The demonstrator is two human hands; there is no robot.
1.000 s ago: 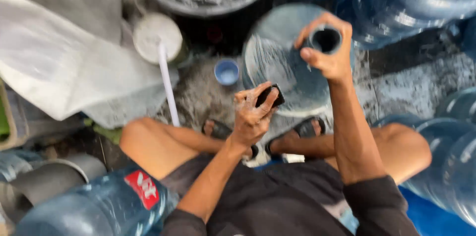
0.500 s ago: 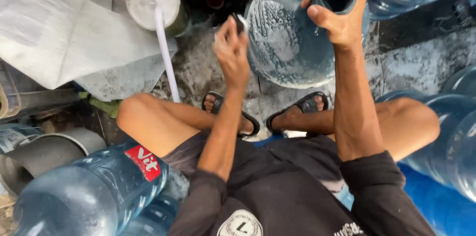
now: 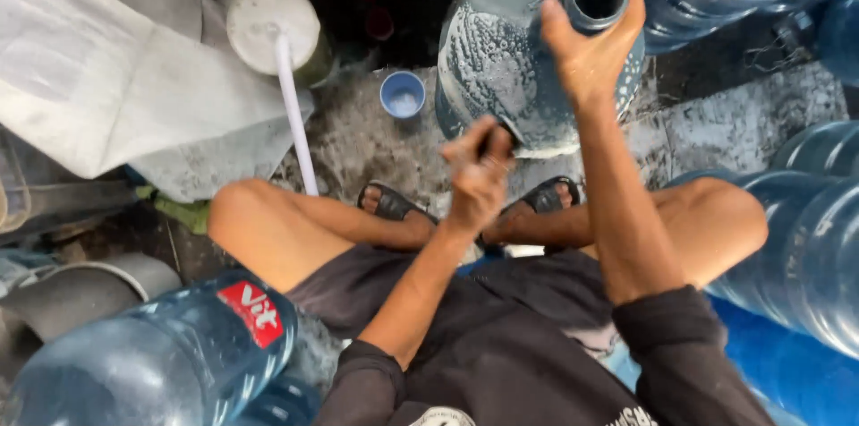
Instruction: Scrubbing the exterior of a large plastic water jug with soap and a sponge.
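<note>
Half a second ago the left hand (image 3: 479, 171) was raised with fingers loose; it is now lower, curled tight around a small dark object pressed against the soapy side of the water jug (image 3: 510, 59). The right hand (image 3: 592, 32) still wraps its fingers round the jug's neck. The jug stands tilted on the wet ground between the sandalled feet, its long axis leaning and its open mouth pointing up toward the camera.

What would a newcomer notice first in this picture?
At top centre, the right hand grips the neck of a big soapy blue water jug tilted on the wet floor. Just below, the left hand is closed on a small dark object. More blue jugs crowd the right side.
</note>
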